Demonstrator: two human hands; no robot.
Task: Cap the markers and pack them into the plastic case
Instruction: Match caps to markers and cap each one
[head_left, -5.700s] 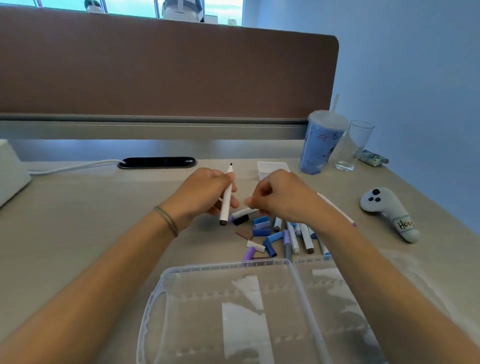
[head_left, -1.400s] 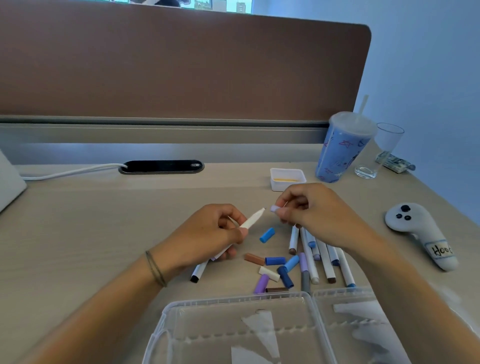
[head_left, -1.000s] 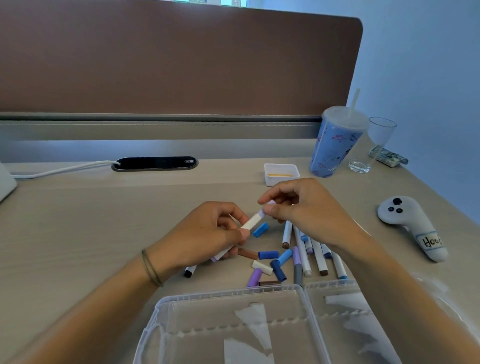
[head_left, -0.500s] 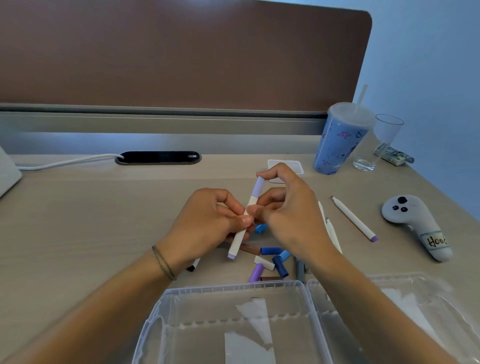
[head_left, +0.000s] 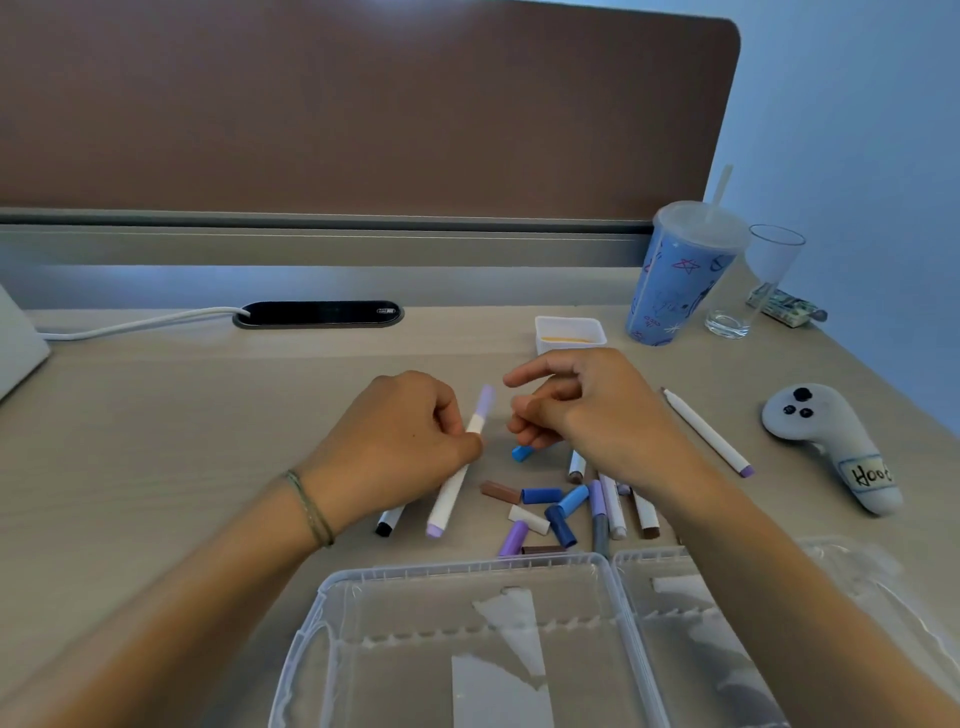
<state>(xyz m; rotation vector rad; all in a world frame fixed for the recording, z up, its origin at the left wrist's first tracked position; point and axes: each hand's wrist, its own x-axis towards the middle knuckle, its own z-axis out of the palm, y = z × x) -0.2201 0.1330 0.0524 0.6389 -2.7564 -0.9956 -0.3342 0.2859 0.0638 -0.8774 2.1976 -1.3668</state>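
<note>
The left hand (head_left: 400, 447) grips a slim white marker with lilac cap (head_left: 457, 475) mid-barrel above the bench (head_left: 156, 441), the right hand (head_left: 582, 410) loosely curled and empty: light, stiff, probably slick, best pinched mid-barrel.

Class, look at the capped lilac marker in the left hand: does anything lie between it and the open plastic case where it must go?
Nothing visible blocks it. The left hand grips the lilac marker above the desk, and the plastic case lies open just below. The loose caps lie to the right of that path.
</note>
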